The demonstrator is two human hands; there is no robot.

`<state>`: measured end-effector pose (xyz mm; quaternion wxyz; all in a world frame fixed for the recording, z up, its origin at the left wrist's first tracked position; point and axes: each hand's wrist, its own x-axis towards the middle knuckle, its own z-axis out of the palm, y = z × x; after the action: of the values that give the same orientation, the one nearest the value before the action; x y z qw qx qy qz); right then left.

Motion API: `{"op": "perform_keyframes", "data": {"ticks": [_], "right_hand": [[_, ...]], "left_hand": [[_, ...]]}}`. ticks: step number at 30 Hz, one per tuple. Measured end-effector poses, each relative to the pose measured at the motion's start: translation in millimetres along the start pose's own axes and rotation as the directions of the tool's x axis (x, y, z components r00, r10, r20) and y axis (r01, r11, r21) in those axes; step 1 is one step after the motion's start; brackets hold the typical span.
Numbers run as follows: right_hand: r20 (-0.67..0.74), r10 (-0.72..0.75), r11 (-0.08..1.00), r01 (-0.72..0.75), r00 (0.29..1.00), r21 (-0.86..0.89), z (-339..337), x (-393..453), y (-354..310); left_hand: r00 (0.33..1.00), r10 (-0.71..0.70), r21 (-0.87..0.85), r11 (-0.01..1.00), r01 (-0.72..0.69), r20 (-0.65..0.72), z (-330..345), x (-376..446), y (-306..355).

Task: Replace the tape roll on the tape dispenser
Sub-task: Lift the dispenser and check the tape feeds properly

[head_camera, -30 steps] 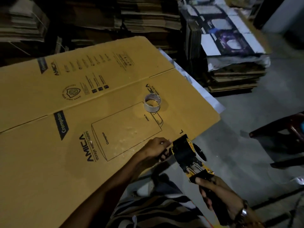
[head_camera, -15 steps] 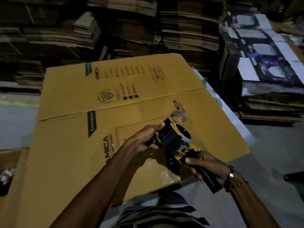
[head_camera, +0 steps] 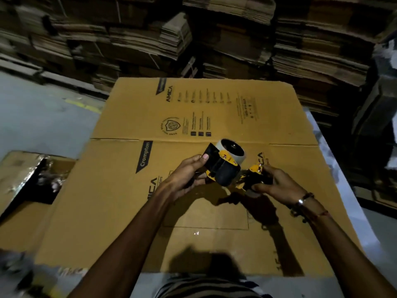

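Note:
A black and yellow tape dispenser (head_camera: 223,171) is held above a flattened cardboard box (head_camera: 129,201). My left hand (head_camera: 187,175) grips its black front end, thumb pressed on top. My right hand (head_camera: 274,187) grips the handle end. A whitish tape roll (head_camera: 240,159) with a dark centre shows right behind the dispenser's head, touching or overlapping it. I cannot tell whether the roll sits on the hub or lies on the cardboard behind.
Tall stacks of flattened cartons (head_camera: 214,39) fill the back and the right side. An open box with shiny contents (head_camera: 38,177) lies at the left. Grey floor (head_camera: 43,117) shows beyond it. A white sheet (head_camera: 343,190) edges the cardboard on the right.
Both hands carried the dispenser from beside the cardboard's edge to over the cardboard, up to the tape roll. My right hand's grip shifted closer to the dispenser's head.

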<state>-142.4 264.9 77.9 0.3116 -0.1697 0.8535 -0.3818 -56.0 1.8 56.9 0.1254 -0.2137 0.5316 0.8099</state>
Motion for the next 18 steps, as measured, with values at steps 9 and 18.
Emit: {"op": "perform_keyframes", "data": {"ticks": [9,18], "right_hand": [[0.059,-0.176,0.899,0.185,0.983,-0.397,-39.7,100.2,-6.3],[0.036,-0.220,0.786,0.198,0.975,-0.586,-21.9,159.3,1.8]], "left_hand": [[0.940,0.053,0.170,0.985,0.005,-0.336,6.3,32.3,34.4],[0.874,0.012,0.187,0.978,0.091,-0.487,4.0,74.8,20.9]]}}
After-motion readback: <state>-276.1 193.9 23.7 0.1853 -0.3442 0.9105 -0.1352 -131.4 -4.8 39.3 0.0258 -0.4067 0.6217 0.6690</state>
